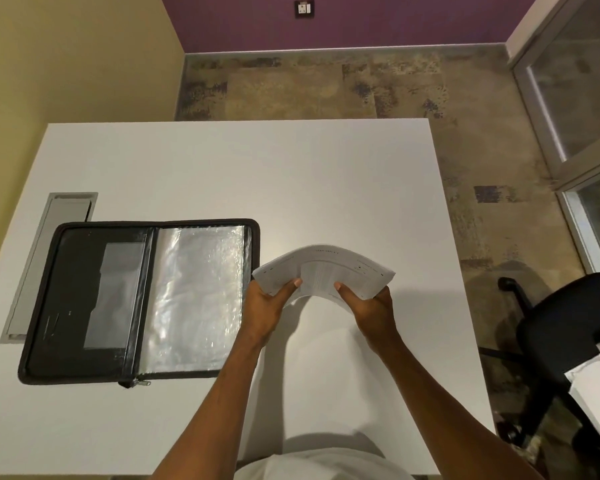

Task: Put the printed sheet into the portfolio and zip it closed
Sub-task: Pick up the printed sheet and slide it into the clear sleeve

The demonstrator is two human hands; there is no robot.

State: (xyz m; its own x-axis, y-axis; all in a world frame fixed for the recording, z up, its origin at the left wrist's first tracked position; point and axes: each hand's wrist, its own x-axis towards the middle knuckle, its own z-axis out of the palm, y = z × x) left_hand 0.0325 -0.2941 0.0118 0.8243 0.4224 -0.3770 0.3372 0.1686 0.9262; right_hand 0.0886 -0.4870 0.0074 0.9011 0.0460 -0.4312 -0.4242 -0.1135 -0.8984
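Observation:
A printed white sheet [326, 268] arches upward above the table, held at its near edge by both hands. My left hand [269, 303] grips its left part, thumb on top. Its right part is pinched by my right hand [371, 306]. The black zip portfolio [139, 299] lies open flat on the table to the left of the sheet. Its left half is black with a clear pocket, its right half a shiny clear sleeve [198, 299]. The zipper pull [137, 382] rests at the portfolio's near edge. The sheet's left corner hangs just right of the portfolio's right edge.
The white table [257, 168] carries a grey cable hatch [54, 244] at the left, partly under the portfolio. A black office chair [565, 334] stands at the right, past the table edge. Yellow wall at left, glass door at far right.

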